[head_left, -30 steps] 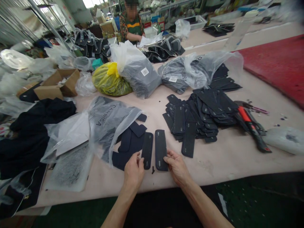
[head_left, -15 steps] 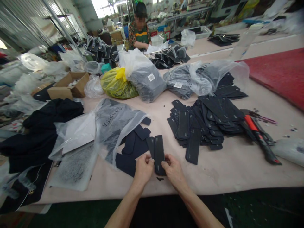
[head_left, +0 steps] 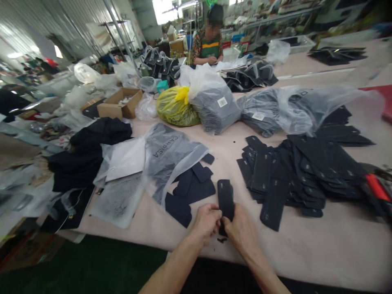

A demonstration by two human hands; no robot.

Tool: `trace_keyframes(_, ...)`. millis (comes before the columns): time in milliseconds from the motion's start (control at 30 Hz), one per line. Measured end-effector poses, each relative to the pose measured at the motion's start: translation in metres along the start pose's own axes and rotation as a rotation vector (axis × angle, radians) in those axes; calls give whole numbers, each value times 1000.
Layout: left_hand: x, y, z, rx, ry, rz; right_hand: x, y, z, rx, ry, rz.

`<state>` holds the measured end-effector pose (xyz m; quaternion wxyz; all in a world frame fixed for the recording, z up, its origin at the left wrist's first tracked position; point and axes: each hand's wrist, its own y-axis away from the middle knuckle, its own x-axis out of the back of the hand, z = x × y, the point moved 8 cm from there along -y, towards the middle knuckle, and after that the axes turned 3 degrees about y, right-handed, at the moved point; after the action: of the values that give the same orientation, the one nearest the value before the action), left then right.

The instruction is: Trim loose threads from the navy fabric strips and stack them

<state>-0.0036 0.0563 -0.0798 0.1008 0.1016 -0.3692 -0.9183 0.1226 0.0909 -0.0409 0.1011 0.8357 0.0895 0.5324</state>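
A black rectangular strip with rounded corners and a small slot near its far end (head_left: 226,198) is upright between my hands at the table's front. A second dark edge shows along its right side, so pieces seem stacked. My left hand (head_left: 209,220) pinches the near left edge with fingers curled. On the other side, my right hand (head_left: 241,226) grips the right edge, thumb on top. To the left, loose dark fabric pieces (head_left: 191,185) spill from a printed plastic bag (head_left: 171,149). A large heap of similar black strips (head_left: 306,175) lies to the right.
A red-handled tool (head_left: 378,187) lies at the right edge. Behind are filled plastic bags (head_left: 214,102), a yellow bag (head_left: 176,108) and a cardboard box (head_left: 119,104). A clear bag of small bits (head_left: 118,204) lies left. Another person (head_left: 210,45) works across the table.
The two strips that lay side by side are now brought together, one over the other. My left hand has moved closer to my right. The view has swung left.
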Motion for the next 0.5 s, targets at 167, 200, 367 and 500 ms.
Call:
trace_keyframes(167,-8,3,-10,93,210,-87,6,-7,3,60,96,105)
trace_keyframes(200,-10,3,-11,98,227,-110,5,-7,3,62,66,102)
trace_keyframes(367,-3,4,-7,59,146,-78,-3,-5,12,-25,-362,44)
trace_keyframes(500,42,22,31,-267,-321,81,19,-22,35,-38,-679,81)
